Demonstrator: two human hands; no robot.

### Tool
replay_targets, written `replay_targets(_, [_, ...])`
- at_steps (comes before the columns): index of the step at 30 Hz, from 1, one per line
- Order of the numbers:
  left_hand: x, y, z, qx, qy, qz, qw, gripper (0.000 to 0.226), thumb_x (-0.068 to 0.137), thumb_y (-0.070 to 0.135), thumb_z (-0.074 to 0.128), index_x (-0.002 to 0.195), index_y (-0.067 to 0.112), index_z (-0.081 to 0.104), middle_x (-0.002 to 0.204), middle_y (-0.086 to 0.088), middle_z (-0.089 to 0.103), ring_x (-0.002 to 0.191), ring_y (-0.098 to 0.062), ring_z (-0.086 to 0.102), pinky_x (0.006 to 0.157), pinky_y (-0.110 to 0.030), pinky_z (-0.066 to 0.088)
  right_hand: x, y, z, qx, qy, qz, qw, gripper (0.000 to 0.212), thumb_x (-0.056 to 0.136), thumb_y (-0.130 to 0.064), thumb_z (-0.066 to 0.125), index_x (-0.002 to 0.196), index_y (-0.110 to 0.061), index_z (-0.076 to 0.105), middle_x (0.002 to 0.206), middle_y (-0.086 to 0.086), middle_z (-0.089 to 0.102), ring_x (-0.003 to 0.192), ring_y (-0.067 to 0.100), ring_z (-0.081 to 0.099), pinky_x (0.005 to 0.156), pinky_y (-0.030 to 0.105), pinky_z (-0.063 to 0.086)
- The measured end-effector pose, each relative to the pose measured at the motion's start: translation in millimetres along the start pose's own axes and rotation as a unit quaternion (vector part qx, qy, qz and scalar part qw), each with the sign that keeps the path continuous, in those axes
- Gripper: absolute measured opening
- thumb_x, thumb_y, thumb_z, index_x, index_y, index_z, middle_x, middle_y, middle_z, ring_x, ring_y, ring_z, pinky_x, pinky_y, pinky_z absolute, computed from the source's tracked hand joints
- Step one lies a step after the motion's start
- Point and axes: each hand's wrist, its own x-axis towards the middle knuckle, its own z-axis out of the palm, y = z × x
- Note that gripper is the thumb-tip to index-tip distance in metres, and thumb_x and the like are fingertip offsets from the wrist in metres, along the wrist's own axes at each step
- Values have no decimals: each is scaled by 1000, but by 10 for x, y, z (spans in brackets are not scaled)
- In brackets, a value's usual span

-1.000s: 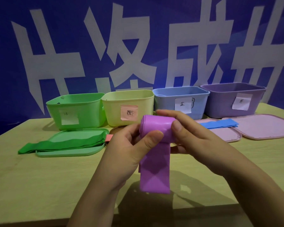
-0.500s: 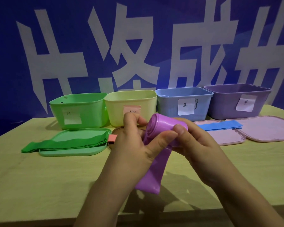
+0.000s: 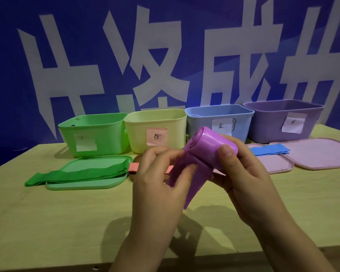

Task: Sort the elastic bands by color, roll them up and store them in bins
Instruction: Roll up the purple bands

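Note:
A purple elastic band (image 3: 206, 148) is mostly rolled into a thick coil, held above the table's middle. My right hand (image 3: 245, 173) grips the coil from the right, thumb on its front. My left hand (image 3: 161, 177) pinches the loose tail (image 3: 190, 185) that hangs below the coil. Four bins stand in a row at the back: green (image 3: 92, 134), yellow (image 3: 157, 128), blue (image 3: 218, 120) and purple (image 3: 283, 118), each with a paper label. Green bands (image 3: 77, 173) lie on a green lid, a blue band (image 3: 269, 150) on a pink lid, and a pink band (image 3: 133, 167) shows behind my left hand.
A green lid (image 3: 86, 183) lies front left of the bins. Two pink lids (image 3: 273, 163) (image 3: 322, 154) lie at the right. A blue banner with large white characters fills the background. The yellow table's front edge (image 3: 67, 260) runs below my forearms.
The coil has grown thicker and tilted with its open end to the left. The hanging tail has become shorter. My left hand shifted from the coil to the tail.

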Motion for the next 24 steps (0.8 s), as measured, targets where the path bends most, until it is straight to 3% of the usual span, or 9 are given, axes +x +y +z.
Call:
replay_targets(6, [1, 48, 39, -5, -18, -15, 1000, 20, 72, 11, 77, 77, 23, 61, 87, 12, 54, 82, 4, 53, 69, -1, 38, -39, 32, 34, -18, 29, -15, 999, 51, 65, -63, 69, 103, -29, 65, 96, -4, 70, 91, 12, 67, 73, 28, 56])
replay_targets(11, [38, 34, 25, -37, -55, -75, 995, 25, 76, 14, 73, 66, 27, 53, 75, 14, 55, 67, -4, 51, 58, -10, 38, -73, 75, 25, -88, 46, -34, 994, 34, 72, -49, 61, 104, -38, 61, 100, -7, 68, 94, 14, 65, 85, 39, 55])
replay_targets(16, [61, 15, -22, -122, -87, -117, 982, 21, 83, 15, 67, 74, 30, 54, 68, 12, 58, 58, -8, 47, 57, -29, 41, -77, 57, 31, -133, 47, -62, 988, 26, 73, -50, 59, 99, -51, 58, 96, -15, 67, 86, 2, 64, 74, 21, 54])
replay_targets(19, [45, 11, -15, -120, -68, -103, 985, 23, 84, 16, 67, 74, 32, 54, 66, 15, 57, 59, -9, 47, 56, -26, 40, -75, 59, 32, -146, 48, -71, 986, 24, 78, -42, 63, 101, -45, 57, 93, -18, 67, 82, 1, 63, 69, 17, 52])
replay_targets(24, [9, -20, 52, -106, 6, -56, 993, 14, 76, 20, 67, 76, 29, 56, 79, 13, 65, 74, -8, 60, 65, -31, 50, -79, 54, 43, -164, 48, -74, 982, 25, 76, -49, 61, 100, -49, 55, 94, -19, 66, 84, 2, 63, 71, 22, 55])
